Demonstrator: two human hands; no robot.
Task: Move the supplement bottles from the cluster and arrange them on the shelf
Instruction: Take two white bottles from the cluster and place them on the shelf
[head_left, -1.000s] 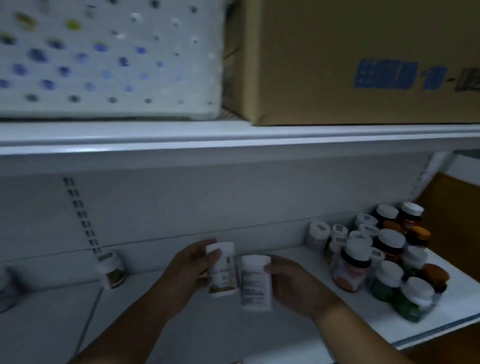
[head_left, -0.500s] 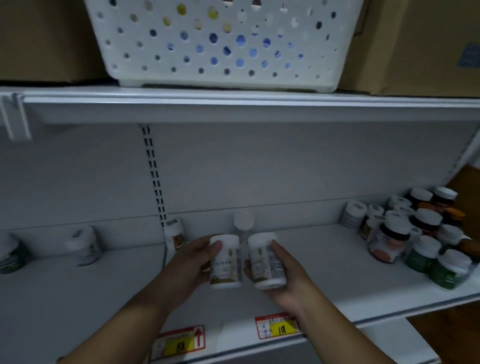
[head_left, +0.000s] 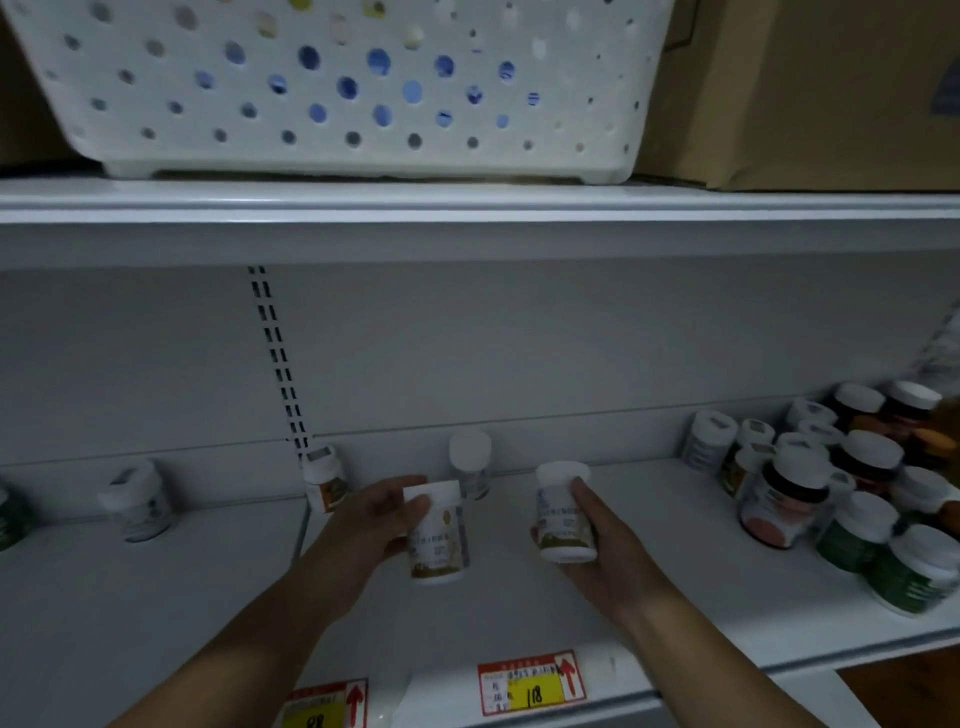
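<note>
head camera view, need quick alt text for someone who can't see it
Over a white shelf, the left hand and right hand each hold a white-capped supplement bottle. A cluster of bottles crowds the shelf's right end, a few single bottles stand along the back, and a perforated white basket sits on the shelf above.

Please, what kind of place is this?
Probably a shop or its stockroom: white metal shelf with price tags on its edge, many supplement bottles, cardboard box stored above.
</note>
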